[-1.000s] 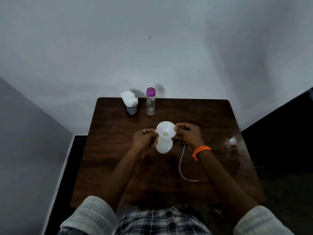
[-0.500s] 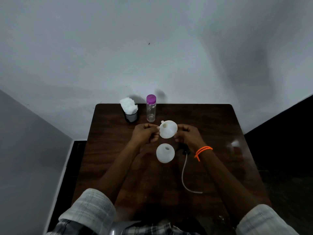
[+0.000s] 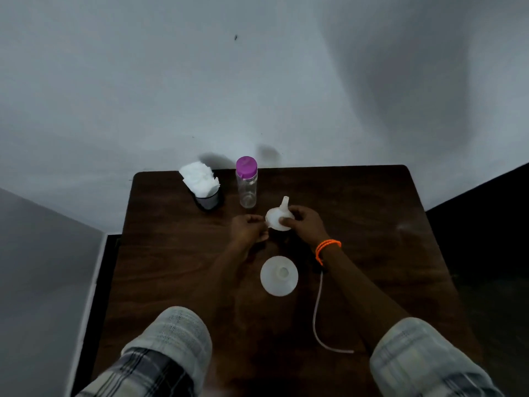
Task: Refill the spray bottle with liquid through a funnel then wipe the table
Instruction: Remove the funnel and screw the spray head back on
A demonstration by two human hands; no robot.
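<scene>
Fingers of both the right hand [image 3: 305, 222] and left hand [image 3: 248, 230] pinch a smooth white plastic funnel [image 3: 279, 217], spout upward, above the dark wood-grain table [image 3: 357, 202]; a round white spray bottle [image 3: 279, 276] stands nearer.

1. Table [image 3: 171, 253] — dark wood grain, smooth, faintly glossy.
2. Funnel [image 3: 279, 217] and spray bottle [image 3: 279, 276] — translucent white plastic, matt.
3. Water bottle [image 3: 247, 190]: clear plastic, glossy purple cap [image 3: 246, 166].
4. Tissues [image 3: 200, 179]: soft white paper, crumpled.
5. Dip tube [image 3: 317, 310]: thin clear plastic.
6. Sleeves [image 3: 171, 339]: woven checked cloth.
7. Wristband [image 3: 326, 247]: orange cord.
</scene>
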